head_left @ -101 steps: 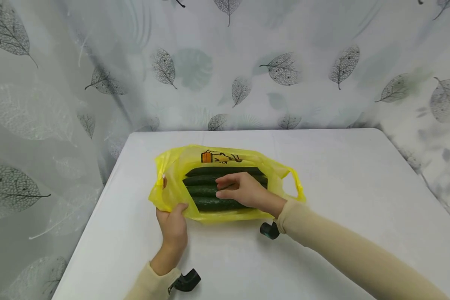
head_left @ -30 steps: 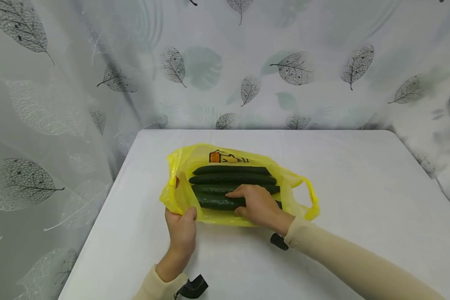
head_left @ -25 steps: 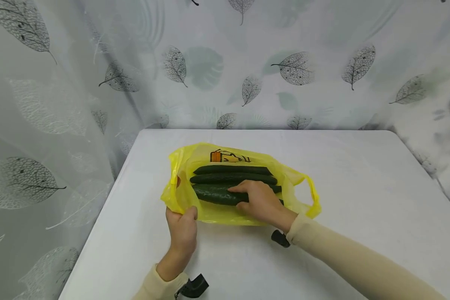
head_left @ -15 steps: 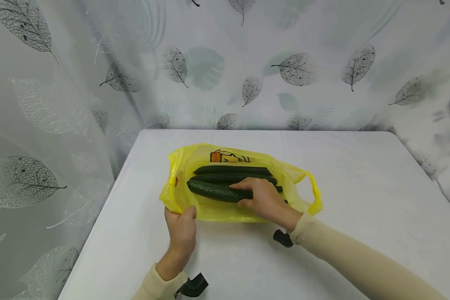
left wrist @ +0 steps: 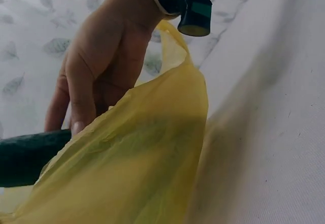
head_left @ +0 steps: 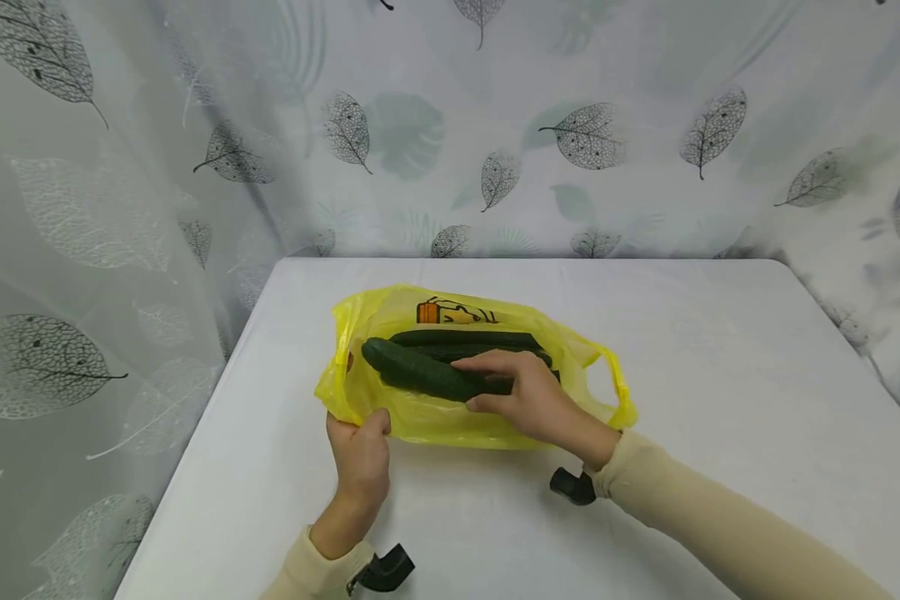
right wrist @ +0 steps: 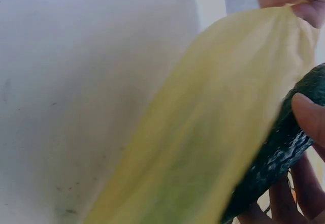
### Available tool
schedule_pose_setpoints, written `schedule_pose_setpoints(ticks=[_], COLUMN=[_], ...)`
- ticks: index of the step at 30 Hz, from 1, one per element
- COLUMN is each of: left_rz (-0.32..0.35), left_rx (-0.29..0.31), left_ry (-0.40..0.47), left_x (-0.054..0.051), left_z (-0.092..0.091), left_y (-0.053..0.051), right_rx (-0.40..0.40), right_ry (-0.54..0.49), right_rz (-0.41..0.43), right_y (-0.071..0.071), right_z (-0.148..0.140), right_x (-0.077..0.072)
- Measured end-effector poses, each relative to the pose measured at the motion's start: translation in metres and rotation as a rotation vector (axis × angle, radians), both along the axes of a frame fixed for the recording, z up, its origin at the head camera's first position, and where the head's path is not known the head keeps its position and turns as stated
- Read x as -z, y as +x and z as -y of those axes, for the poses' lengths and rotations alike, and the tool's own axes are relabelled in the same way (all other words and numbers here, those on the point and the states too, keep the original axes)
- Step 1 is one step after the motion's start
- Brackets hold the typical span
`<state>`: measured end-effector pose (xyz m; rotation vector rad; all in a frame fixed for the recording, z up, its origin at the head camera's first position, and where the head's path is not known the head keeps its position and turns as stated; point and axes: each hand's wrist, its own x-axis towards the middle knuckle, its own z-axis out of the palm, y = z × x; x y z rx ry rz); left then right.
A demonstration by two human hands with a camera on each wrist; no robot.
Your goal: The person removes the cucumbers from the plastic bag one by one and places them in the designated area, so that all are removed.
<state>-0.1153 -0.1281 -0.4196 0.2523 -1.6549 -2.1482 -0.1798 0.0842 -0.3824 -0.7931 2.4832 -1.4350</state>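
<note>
A yellow plastic bag [head_left: 435, 429] lies on its side in the head view, its mouth spread and several dark green cucumbers inside. My left hand [head_left: 362, 467] pinches the bag's near left edge. My right hand [head_left: 532, 396] grips one cucumber [head_left: 420, 371] between thumb and fingers, its left end tilted up over the others. Behind it lies another cucumber [head_left: 465, 337], partly covered. The right wrist view shows thumb and fingers around the held cucumber [right wrist: 284, 148], beside the bag's film [right wrist: 203, 102]. In the left wrist view the right hand [left wrist: 104, 56] holds the cucumber [left wrist: 30, 158] above the bag's edge.
The bag rests on a white table [head_left: 705, 350]. A leaf-patterned curtain [head_left: 510, 125] hangs behind and to the left. The bag's handle loop [head_left: 618, 387] sticks out on the right. Black wrist devices sit at both sleeves, the left one [head_left: 388, 569] near the front.
My right hand has taken hold of the nearest cucumber and moved it back and up, left end raised. The left hand keeps its hold on the bag's edge.
</note>
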Motion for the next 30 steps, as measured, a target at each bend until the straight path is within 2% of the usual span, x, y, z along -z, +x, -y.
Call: schedule_pose_setpoints(ticks=[8,16,21,24,30], left_rz=[-0.017,-0.042,-0.049,-0.046,-0.014], left_rx=[0.02,0.032,0.031,0.034,0.04], left_ry=[-0.009,-0.065,-0.074,-0.069,-0.074], left_x=[-0.001,0.003,0.004,0.004,0.007], left_z=[-0.002,-0.004,-0.006,-0.006,-0.006], left_y=[0.0,0.0,-0.001,-0.001,-0.001], right_rx=[-0.01,-0.008,-0.004,0.018,0.082], right_ry=[-0.228,-0.479,-0.65,-0.756,-0.906], right_rz=[0.151,0.29,0.318,0.339,0.373], right_y=[-0.002,-0.001,-0.005,-0.009,-0.015], right_z=[-0.009,-0.019,-0.028,-0.034,-0.044], right_x=[-0.022,-0.047,-0.063,-0.069,-0.079])
